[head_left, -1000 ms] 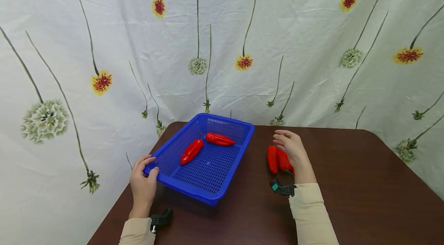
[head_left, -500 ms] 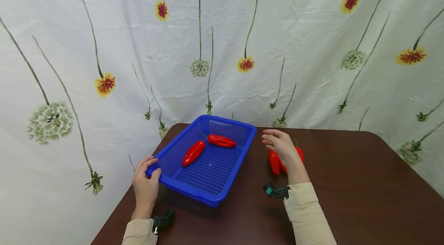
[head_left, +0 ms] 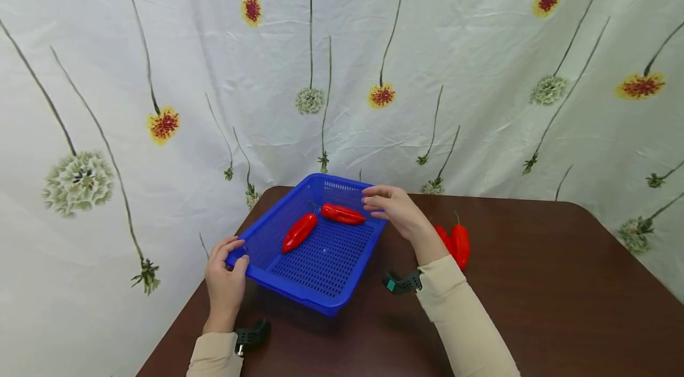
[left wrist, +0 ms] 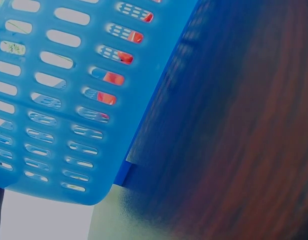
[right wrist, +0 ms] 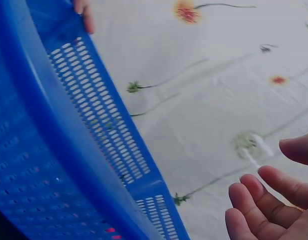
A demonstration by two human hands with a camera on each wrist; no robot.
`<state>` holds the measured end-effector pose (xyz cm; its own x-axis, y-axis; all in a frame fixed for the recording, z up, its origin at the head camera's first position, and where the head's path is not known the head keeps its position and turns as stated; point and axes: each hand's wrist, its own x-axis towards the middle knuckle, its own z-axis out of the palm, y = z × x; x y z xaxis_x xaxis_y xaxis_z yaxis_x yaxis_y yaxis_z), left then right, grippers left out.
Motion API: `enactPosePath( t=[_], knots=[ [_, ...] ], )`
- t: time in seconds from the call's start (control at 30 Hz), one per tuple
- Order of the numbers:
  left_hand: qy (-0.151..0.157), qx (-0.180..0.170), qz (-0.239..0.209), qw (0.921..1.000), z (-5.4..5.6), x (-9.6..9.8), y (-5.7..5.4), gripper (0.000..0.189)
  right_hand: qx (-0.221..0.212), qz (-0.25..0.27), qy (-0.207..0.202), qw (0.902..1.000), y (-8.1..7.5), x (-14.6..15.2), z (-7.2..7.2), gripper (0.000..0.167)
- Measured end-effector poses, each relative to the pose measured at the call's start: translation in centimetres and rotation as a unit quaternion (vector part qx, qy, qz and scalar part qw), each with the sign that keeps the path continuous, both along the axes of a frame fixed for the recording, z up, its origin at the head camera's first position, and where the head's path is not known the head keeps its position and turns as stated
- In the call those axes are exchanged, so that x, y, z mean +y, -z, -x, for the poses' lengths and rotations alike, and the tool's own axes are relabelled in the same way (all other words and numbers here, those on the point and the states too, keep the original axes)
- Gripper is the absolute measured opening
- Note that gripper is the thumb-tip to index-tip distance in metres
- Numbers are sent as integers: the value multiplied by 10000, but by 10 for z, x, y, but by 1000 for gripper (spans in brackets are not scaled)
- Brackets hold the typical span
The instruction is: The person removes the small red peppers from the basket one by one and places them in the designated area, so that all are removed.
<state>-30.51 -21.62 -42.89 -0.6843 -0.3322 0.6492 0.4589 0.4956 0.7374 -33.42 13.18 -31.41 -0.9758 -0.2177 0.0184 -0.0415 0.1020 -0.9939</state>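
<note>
My left hand grips the near-left corner of a blue plastic basket, thumb and fingers on its rim. The basket's near end appears raised above the table. Inside it lie two red peppers, seen as red patches through the slots of the basket wall in the left wrist view. Over the basket's right rim hovers my right hand, holding nothing. Its fingers are loosely bent in the right wrist view. More red peppers lie on the table, partly hidden behind my right wrist.
A dark brown wooden table extends to the right and toward me. Behind it hangs a white flower-print cloth, close to the basket's far end. Each wrist wears a black strap with a small camera.
My right hand has moved left, from above the peppers on the table to the basket's right rim. My left hand keeps its grip. The peppers in the basket lie as before.
</note>
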Motion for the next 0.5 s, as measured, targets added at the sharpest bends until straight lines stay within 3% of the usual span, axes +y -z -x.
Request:
enactPosePath(
  t=[0.27,0.5],
  knots=[
    [33,-72,-34,10000,0,0,-1,27,-66,-914,-555,9942,-15,-38,21,37],
    [26,-141,-33,9999,-2,1,-2,27,-412,-1020,-680,9916,-19,-56,32,36]
  ],
)
